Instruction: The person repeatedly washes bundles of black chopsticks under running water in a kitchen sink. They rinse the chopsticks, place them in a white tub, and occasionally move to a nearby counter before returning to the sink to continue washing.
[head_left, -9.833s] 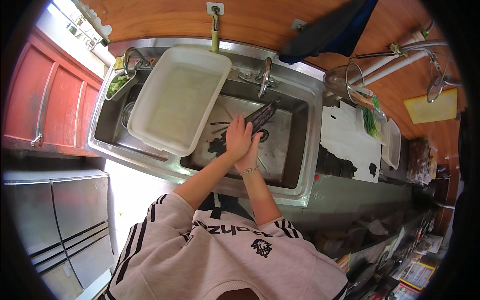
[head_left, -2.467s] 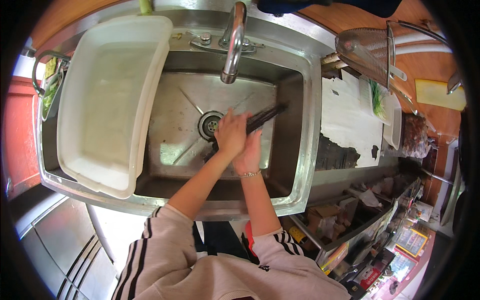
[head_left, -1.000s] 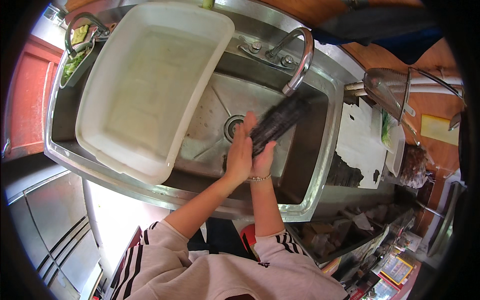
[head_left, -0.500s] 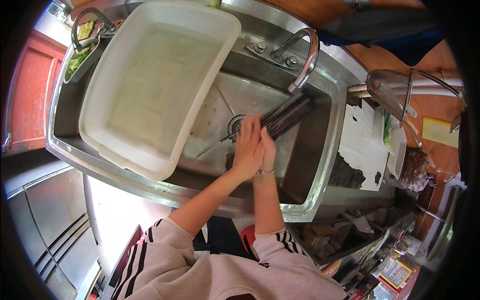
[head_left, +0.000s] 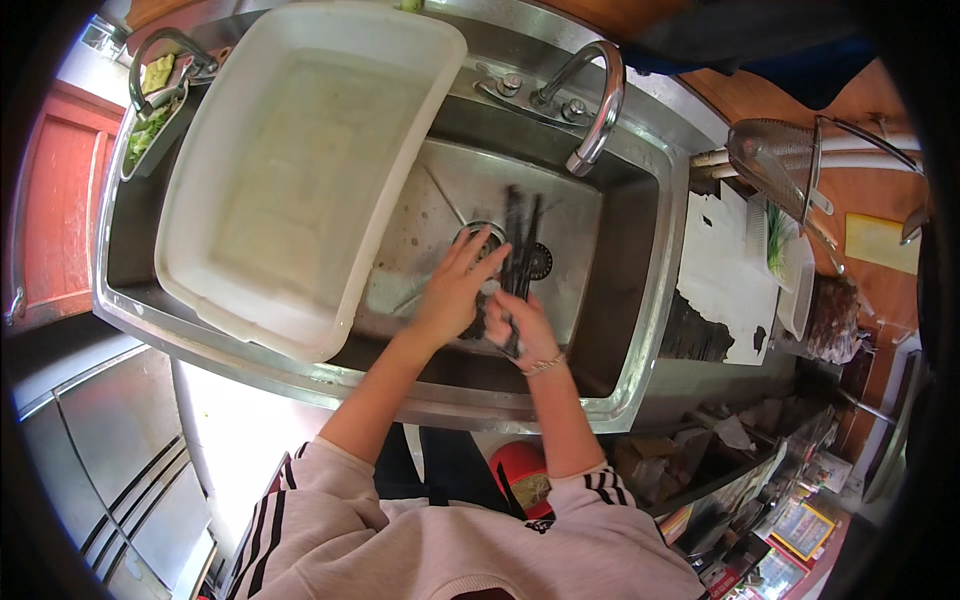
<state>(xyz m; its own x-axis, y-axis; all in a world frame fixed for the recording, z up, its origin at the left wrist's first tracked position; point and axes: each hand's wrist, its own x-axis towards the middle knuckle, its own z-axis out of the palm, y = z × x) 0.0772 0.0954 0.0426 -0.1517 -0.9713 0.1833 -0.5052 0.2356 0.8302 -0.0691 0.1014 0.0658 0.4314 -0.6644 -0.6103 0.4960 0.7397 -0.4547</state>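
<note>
A bundle of dark chopsticks [head_left: 521, 240], blurred by motion, points away from me over the sink's bare steel side. My right hand [head_left: 527, 330] is closed around its near end. Just left of the bundle, my left hand [head_left: 452, 290] has its fingers spread, its fingertips close to the sticks and the palm turned toward them. Whether the left thumb touches the bundle is hard to see. Beneath both hands lies the metal sink [head_left: 430, 205], with a dark round drain [head_left: 541, 262] right of the chopsticks.
A large white tub [head_left: 345, 300] of cloudy water covers the sink's left side. The right faucet [head_left: 600, 110] arches over the back right. Greens fill a small container [head_left: 150, 140] at far left. Beyond the right rim are a mesh strainer [head_left: 765, 150] and a white tray [head_left: 796, 290].
My palms have parted. The left hand has moved left and spread its fingers, while the right grips the chopsticks' near end. The bundle has swung from slanting right to nearly straight ahead.
</note>
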